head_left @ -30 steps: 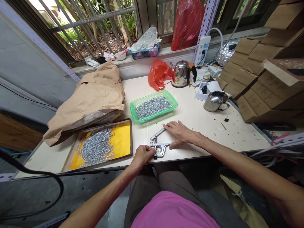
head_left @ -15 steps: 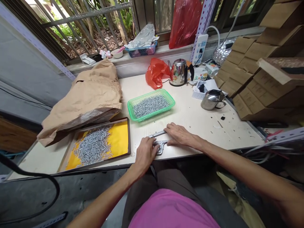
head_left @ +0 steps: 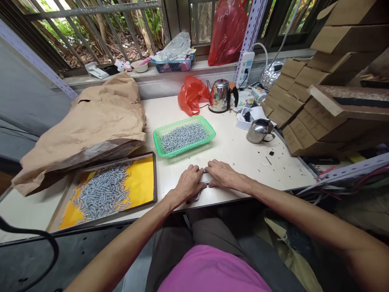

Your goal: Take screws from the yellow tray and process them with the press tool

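Observation:
At the table's front edge, my left hand [head_left: 189, 181] is closed around a grey metal bracket [head_left: 195, 198]. Most of the bracket is covered by my fingers, and only its lower end and small bits between the hands show. My right hand [head_left: 223, 174] is closed on the other end of the grey metal piece, its fingertips almost meeting those of the left. Beyond the hands sits a green plastic basket [head_left: 209, 139] of small metal springs or screws [head_left: 184, 137]. To the left, a shallow tray [head_left: 155, 178] with a yellow lining holds a pile of springs [head_left: 105, 190].
A large brown paper sack [head_left: 106, 109] lies behind the tray. A kettle [head_left: 219, 97], a red plastic bag [head_left: 192, 95] and a small steel pot [head_left: 259, 132] stand farther back. Cardboard boxes [head_left: 322, 117] are stacked at the right. Dark scraps [head_left: 271, 153] dot the table's right side.
My hands have come closer together over the grey metal bracket, covering the bar and frame that showed between them. The view has shifted slightly to the right.

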`<control>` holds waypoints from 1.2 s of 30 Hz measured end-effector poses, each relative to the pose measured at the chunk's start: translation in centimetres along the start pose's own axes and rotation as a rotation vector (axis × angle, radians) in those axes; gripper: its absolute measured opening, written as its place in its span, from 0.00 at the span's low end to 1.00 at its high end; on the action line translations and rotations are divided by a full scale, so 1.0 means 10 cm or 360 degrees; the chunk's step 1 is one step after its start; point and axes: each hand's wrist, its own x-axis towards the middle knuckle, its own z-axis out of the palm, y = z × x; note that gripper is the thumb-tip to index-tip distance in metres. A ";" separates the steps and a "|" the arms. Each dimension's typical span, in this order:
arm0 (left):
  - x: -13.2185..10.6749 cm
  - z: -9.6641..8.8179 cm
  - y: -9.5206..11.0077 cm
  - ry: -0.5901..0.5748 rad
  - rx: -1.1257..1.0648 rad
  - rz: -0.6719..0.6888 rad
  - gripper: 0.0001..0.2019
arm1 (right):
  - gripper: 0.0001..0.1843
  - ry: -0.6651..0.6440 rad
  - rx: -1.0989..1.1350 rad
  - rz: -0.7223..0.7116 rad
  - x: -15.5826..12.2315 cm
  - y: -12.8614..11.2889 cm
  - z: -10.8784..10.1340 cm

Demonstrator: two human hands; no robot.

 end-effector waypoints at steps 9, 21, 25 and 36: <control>0.01 0.03 0.06 -0.0027 0.0009 -0.0119 0.09 | 0.08 0.0003 0.0077 0.0062 -0.03 -0.05 0.07; -0.39 0.61 0.38 0.0515 -0.0181 0.0031 0.18 | 0.15 0.0167 0.0252 -0.0094 0.08 0.26 0.06; -0.44 0.63 0.46 0.0507 -0.0280 0.0047 0.17 | 0.11 0.0310 0.0035 0.0063 0.21 0.29 0.12; -0.54 0.66 0.49 0.0399 -0.0449 0.0102 0.21 | 0.11 0.0137 -0.0017 -0.0629 0.31 -0.66 -0.06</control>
